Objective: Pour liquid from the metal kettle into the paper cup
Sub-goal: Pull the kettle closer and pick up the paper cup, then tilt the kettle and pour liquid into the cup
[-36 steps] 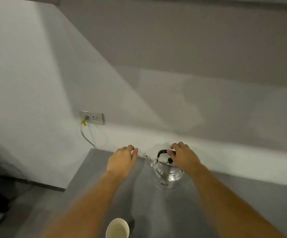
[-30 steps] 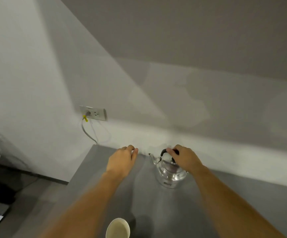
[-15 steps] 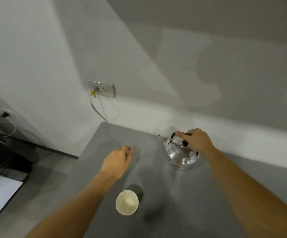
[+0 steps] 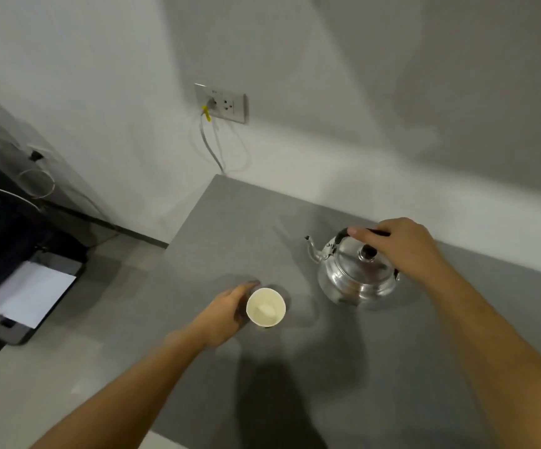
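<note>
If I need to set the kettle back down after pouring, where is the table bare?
Bare grey table runs from the far left corner near the wall outlet to the kettle. The near stretch between both forearms is bare too. It is crowded only mid-table: the left hand beside the paper cup, the right hand on the kettle's handle.

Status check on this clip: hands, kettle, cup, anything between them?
Right hand closed on metal kettle handle, kettle on table. Left hand at paper cup, grip unclear. Nothing between them.

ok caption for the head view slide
Right hand grips shiny metal kettle; left hand holds white paper cup.
</note>
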{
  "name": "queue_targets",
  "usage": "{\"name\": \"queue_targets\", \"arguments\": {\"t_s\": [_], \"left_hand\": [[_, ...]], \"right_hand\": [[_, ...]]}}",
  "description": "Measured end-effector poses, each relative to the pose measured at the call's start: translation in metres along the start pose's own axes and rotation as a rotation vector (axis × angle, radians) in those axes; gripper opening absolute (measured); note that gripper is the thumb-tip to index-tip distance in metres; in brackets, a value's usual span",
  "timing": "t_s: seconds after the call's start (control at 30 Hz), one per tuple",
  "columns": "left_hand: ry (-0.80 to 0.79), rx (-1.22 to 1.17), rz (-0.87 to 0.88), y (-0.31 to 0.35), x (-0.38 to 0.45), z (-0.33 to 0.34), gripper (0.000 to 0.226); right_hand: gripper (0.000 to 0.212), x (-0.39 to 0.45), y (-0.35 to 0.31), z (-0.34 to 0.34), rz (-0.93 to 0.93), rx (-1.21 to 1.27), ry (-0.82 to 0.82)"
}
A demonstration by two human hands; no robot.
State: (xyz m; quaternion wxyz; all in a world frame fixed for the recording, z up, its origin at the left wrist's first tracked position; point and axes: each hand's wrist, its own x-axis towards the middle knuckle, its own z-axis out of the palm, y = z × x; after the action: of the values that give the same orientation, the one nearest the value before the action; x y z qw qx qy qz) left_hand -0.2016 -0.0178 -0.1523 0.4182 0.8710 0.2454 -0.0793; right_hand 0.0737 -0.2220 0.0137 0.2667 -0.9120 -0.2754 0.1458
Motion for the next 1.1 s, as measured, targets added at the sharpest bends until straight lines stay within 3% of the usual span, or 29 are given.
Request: {"name": "queue_targets", "arguments": {"t_s": [0.2,0.33,0.53,0.77,1.1], "left_hand": [[-0.019,-0.065,0.035,0.003,-0.003,0.007,0.089],[-0.007,-0.204,0.029,0.011,-0.005,0.01,0.088],[0.009,-0.366,0.014,0.015,-0.003,0.019,0.089],[0.072,-0.377,-0.003,0.026,-0.006,0.021,0.064],[0.093,-0.365,-0.004,0.024,-0.005,0.026,0.058]], "right_hand": [[0.057,-0.036,-0.012,0.008,-0.022,0.044,-0.065],[0.075,-0.051,-0.016,0.01,-0.017,-0.005,-0.075],[0.081,-0.063,-0.022,0.01,-0.032,-0.086,-0.083],[0.073,-0.072,-0.038,0.012,-0.057,-0.15,-0.142],[0.068,-0.078,-0.063,0.02,-0.118,-0.319,-0.159]]}}
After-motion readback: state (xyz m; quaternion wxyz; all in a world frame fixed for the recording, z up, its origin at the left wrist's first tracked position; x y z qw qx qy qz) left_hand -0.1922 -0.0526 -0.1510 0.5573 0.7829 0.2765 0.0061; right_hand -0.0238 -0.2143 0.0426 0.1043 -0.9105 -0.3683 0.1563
